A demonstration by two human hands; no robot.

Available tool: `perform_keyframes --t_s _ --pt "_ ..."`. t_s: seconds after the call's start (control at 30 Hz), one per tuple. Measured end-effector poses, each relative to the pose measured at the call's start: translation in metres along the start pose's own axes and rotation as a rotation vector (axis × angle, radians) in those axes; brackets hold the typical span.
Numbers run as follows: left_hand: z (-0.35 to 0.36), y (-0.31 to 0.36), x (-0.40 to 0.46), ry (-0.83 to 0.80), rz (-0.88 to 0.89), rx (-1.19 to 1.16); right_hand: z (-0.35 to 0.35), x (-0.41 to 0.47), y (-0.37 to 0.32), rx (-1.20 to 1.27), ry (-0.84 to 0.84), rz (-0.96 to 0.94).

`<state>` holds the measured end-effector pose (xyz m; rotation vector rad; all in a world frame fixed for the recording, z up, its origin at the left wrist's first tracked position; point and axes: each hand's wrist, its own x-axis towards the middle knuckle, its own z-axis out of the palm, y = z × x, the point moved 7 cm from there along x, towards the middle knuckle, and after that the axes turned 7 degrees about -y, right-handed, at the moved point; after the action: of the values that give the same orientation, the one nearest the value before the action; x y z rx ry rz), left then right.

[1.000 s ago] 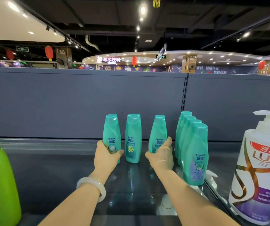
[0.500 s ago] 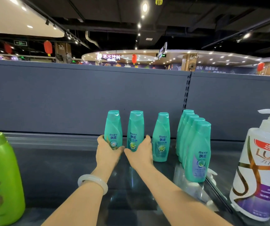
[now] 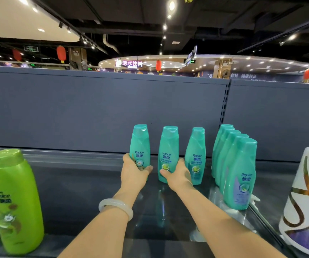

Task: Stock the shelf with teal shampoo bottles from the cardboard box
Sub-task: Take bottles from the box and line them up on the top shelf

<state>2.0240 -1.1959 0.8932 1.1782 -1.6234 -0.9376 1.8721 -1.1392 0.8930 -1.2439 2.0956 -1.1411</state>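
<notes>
Three teal shampoo bottles stand side by side near the back of the dark glossy shelf (image 3: pixel 86 192). My left hand (image 3: pixel 133 174) grips the lower part of the left teal bottle (image 3: pixel 139 144). My right hand (image 3: pixel 178 175) grips the base of the middle teal bottle (image 3: pixel 168 146). The right teal bottle (image 3: pixel 196 151) stands free just beside my right hand. Further right, a front-to-back row of several teal bottles (image 3: pixel 239 174) stands upright. The cardboard box is out of view.
A green shampoo bottle (image 3: pixel 14 200) stands at the shelf's front left. A large white pump bottle (image 3: pixel 306 202) stands at the right, behind a thin divider rail (image 3: pixel 265 224). A grey back panel (image 3: pixel 94 108) closes the shelf behind the bottles.
My right hand left the right teal bottle and moved left onto the middle one. My left hand stayed on the left bottle. The view shifted slightly.
</notes>
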Motion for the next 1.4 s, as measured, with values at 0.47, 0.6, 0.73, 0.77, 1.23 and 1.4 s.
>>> perform_keyframes --t_s 0.47,0.6,0.73,0.77,1.23,1.4 --pt "0.009 0.004 -0.007 -0.065 0.011 -0.004 -0.005 0.000 0.001 -0.025 -0.061 -0.030" --pt "0.008 0.005 -0.007 -0.058 0.011 0.006 -0.009 -0.002 0.002 -0.041 -0.084 -0.041" --pt "0.006 0.005 -0.007 -0.053 0.006 0.070 -0.014 -0.007 0.006 -0.129 -0.136 -0.053" --pt "0.005 0.005 -0.007 -0.049 0.005 0.096 -0.015 -0.008 0.007 -0.169 -0.145 -0.058" --pt "0.002 0.007 -0.014 -0.053 -0.018 0.176 -0.057 -0.029 -0.001 -0.440 0.159 -0.082" --pt "0.003 0.005 -0.013 -0.057 -0.034 0.180 -0.061 -0.030 0.001 -0.393 0.295 -0.076"
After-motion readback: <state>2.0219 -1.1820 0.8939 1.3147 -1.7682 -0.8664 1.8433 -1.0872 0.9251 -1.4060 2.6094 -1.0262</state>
